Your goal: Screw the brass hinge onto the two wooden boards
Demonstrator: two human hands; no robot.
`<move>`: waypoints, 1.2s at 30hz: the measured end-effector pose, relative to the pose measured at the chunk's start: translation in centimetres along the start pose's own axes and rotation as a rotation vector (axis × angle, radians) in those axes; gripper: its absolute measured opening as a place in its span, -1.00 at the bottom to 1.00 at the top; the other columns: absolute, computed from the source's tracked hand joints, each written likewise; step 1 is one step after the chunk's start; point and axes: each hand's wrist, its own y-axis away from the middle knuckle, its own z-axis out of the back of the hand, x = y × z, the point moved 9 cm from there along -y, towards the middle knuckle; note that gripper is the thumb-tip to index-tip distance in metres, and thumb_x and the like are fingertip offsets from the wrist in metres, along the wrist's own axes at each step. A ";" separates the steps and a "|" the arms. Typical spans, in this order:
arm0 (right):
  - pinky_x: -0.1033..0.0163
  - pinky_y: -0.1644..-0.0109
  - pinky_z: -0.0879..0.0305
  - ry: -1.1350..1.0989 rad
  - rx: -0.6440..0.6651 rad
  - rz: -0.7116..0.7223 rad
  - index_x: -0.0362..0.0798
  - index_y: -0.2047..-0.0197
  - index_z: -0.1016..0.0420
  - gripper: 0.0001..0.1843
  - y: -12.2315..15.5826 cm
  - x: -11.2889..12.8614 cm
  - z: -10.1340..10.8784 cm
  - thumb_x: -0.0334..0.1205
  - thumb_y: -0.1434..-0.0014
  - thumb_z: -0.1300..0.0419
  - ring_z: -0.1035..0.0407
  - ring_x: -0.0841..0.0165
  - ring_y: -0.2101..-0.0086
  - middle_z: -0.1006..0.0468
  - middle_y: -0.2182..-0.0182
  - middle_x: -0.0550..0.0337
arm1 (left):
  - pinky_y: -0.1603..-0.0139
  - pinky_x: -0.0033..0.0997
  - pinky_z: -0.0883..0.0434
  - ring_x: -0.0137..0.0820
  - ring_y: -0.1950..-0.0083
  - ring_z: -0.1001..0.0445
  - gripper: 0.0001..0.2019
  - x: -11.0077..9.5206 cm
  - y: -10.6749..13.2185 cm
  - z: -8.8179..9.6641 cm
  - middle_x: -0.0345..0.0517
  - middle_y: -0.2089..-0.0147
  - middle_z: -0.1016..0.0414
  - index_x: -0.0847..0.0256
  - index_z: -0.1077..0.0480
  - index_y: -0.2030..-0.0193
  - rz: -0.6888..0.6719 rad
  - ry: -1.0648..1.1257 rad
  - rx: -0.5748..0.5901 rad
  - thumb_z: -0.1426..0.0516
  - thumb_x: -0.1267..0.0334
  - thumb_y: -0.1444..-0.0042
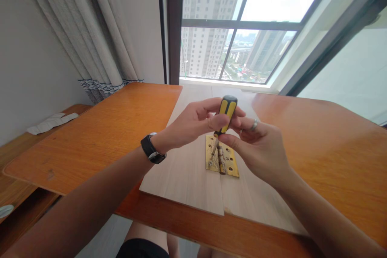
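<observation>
A yellow-and-black screwdriver [226,111] stands nearly upright, its tip down on the left leaf of a brass hinge [222,159]. The hinge lies across the seam between two pale wooden boards [184,169]. My left hand [193,123], with a black watch on its wrist, is closed round the handle from the left. My right hand [256,145], wearing a ring, pinches the lower handle from the right. The shaft shows below the fingers, slanting down to the left leaf.
The boards rest on an orange wooden table [99,137] in front of a large window [242,28]. Curtains [90,28] hang at the back left. White paper [53,123] lies on a lower side shelf to the left.
</observation>
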 end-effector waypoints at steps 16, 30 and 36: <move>-0.01 -0.17 -0.37 -0.056 0.142 -0.011 0.16 0.00 -0.60 -0.65 0.3 0.3 -1.5 -0.22 -0.13 -0.44 -0.48 0.24 0.08 -0.65 0.11 0.22 | 0.35 -0.50 -0.37 -0.48 0.29 -0.38 -0.60 0.2 0.0 1.5 -0.20 0.25 -0.38 0.18 -0.43 0.27 0.018 0.054 -0.113 -0.46 0.02 0.05; 0.10 -0.03 -0.42 0.054 0.039 0.014 0.12 0.07 -0.67 -0.79 0.1 0.5 -0.2 -0.25 -0.20 -0.38 -0.54 0.27 0.15 -0.71 0.21 0.26 | 0.11 -0.37 -0.40 -0.36 0.16 -0.44 -0.50 -0.5 0.1 2.0 -0.21 0.26 -0.44 0.12 -0.45 0.11 -0.090 -0.160 -0.242 -0.45 -0.10 0.07; -0.02 -0.18 -0.40 -0.071 0.101 -0.025 0.10 0.01 -0.62 -0.77 0.0 -0.4 -0.6 -0.18 -0.24 -0.35 -0.54 0.21 0.02 -0.68 0.07 0.19 | 0.02 -0.27 -0.45 -0.21 -0.08 -0.52 -0.62 0.1 0.1 -0.1 0.00 -0.05 -0.57 0.12 -0.53 -0.08 0.022 0.017 0.006 -0.16 -0.08 -0.32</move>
